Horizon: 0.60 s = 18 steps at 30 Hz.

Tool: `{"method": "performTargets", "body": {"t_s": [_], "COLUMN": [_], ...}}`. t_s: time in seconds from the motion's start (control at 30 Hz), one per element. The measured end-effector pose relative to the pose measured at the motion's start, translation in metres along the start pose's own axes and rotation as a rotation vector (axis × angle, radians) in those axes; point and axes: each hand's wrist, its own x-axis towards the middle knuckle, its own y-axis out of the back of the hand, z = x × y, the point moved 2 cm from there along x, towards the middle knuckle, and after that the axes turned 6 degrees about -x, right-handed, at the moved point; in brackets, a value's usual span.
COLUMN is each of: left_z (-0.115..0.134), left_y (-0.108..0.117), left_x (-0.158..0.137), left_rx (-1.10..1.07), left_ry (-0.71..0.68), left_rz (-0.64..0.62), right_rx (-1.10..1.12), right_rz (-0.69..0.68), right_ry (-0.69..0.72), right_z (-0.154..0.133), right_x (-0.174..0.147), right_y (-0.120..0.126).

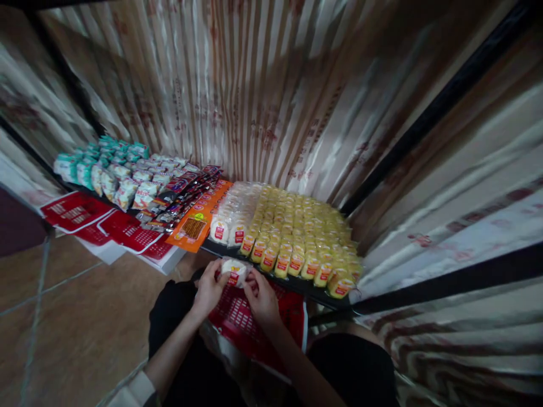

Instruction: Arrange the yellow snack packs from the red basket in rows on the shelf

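Between my two hands is a small white snack packet with a red and yellow label. My left hand pinches its left side, thumb on the front. On its right edge, the fingers of my right hand are closed. The packet is held in front of a black shelf. Just behind it stand rows of similar white packets in clear wrap. To their right are many rows of yellow wrapped packets with red and orange labels.
Left along the shelf lie an orange snack bag, dark sachets, white packets and teal packets. Red printed sheets hang off the front edge. Striped curtains and black posts enclose the back and right.
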Motion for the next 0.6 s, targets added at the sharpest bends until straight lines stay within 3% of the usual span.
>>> {"method": "performTargets", "body": {"t_s": [0.3,0.6], "left_z": [-0.007,-0.024], "left_y": [0.016,0.028], "left_x": [0.050,0.084], "left_rx": [0.087,0.119], "left_ry": [-0.042,-0.062], "left_rz": [0.108,0.127], "right_rx": [-0.168,-0.103], "right_rz": [0.043,-0.066], "right_ry": [0.207,0.239], "right_z": [-0.014,-0.025], "right_x": [0.051,0.058], "right_y": [-0.014,-0.049]}}
